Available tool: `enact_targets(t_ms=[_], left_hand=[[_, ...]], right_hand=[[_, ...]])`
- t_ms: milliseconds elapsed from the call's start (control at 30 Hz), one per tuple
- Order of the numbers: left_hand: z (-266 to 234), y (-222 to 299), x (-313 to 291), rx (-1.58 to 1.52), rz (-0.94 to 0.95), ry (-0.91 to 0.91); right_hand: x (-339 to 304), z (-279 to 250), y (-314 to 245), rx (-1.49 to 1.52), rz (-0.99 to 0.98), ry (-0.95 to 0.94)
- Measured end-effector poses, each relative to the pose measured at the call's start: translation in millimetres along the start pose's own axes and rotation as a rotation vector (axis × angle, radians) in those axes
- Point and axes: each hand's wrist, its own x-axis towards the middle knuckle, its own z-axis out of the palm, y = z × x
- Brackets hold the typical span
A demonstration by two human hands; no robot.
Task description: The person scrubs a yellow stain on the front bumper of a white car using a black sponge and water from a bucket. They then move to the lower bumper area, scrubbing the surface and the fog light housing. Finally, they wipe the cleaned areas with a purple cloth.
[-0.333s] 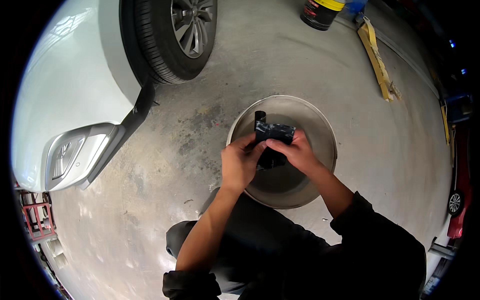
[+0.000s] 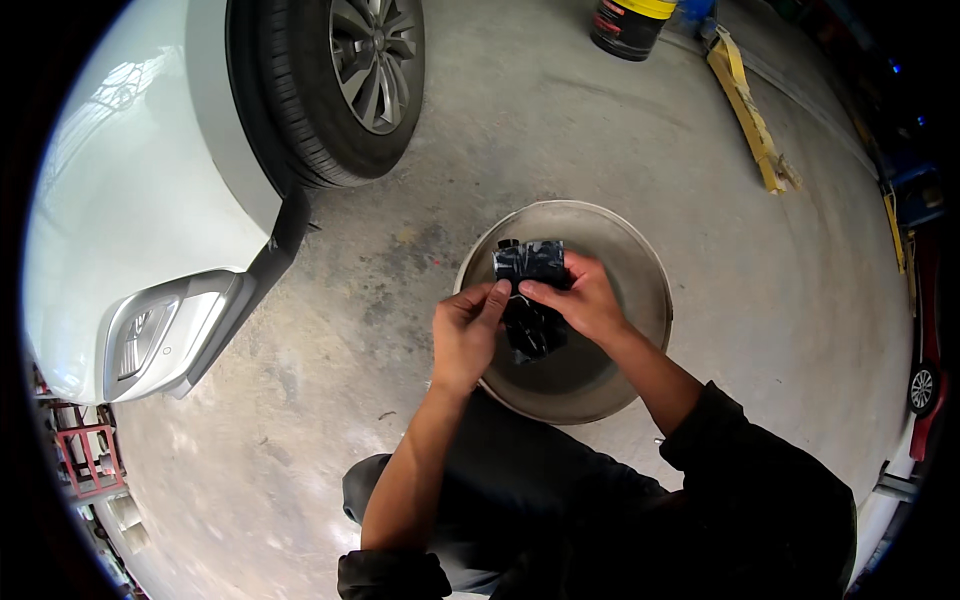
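Observation:
Between my two hands is a black, glossy piece (image 2: 530, 262) with whitish smears. It looks like folded sheet or film, but its exact kind is not clear. A darker, creased part of it hangs below my fingers. My left hand (image 2: 466, 335) pinches its lower left edge with thumb and fingers. On the other side my right hand (image 2: 590, 302) is closed on it, thumb on the near face and fingers behind. Both hands are over a round, shallow grey basin (image 2: 645, 275) on the floor. A small black end shows behind the piece's upper left edge.
A white car (image 2: 150, 200) with its front wheel (image 2: 365, 70) stands to the left. Far off are a black bucket with a yellow rim (image 2: 625, 30) and a yellow metal bar (image 2: 742, 105). A red frame (image 2: 88, 450) is at the left edge. My knee is near the basin.
The black piece has turned more to face me and shifted slightly left. Its lower part now hangs farther down, and the tube-like end at its upper left shows less.

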Motion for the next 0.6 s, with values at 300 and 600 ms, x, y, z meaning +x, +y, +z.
enact_targets(t_ms=[300,600], left_hand=[[1.5,13.7,-8.7,0.588,0.414,0.038],[-5.1,23.3,-6.5,1.028,0.835,0.056]], right_hand=[[-12.3,-3.9,5.4,0.259,0.288,-0.195],[-13.8,-3.3,3.8,0.533,0.404,-0.313]])
